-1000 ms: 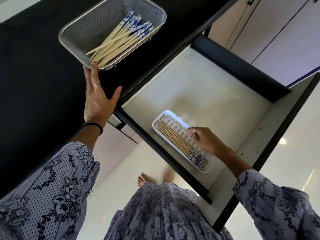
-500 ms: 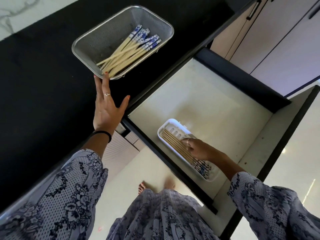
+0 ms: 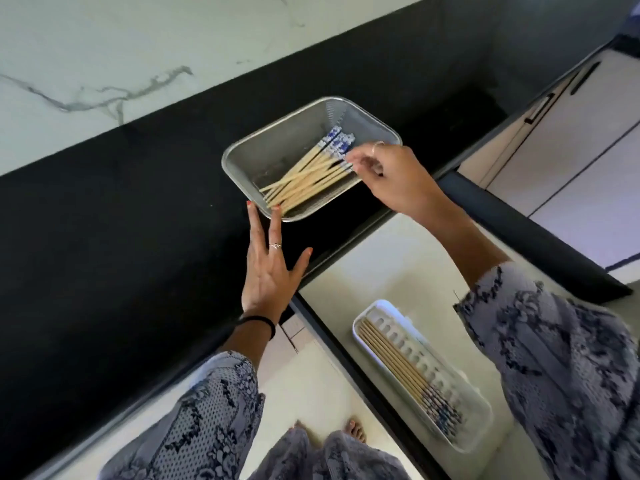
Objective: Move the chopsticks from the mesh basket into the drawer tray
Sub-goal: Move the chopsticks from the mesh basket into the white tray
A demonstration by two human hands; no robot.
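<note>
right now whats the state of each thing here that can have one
drawer: pulled open
mesh basket: on the counter, chopsticks still inside
basket chopsticks: loose pile, blue ends at the right hand
drawer tray: partly filled, chopsticks lying along it
left hand: open, fingertips at the basket rim
right hand: fingers at the blue ends, grip unclear

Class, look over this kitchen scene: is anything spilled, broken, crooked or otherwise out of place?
Nothing stands out. The chopsticks in the mesh basket lie loosely, a few crossing. Those in the white tray in the drawer lie neatly side by side. The left hand rests flat by the basket; the right hand reaches into it.
</note>
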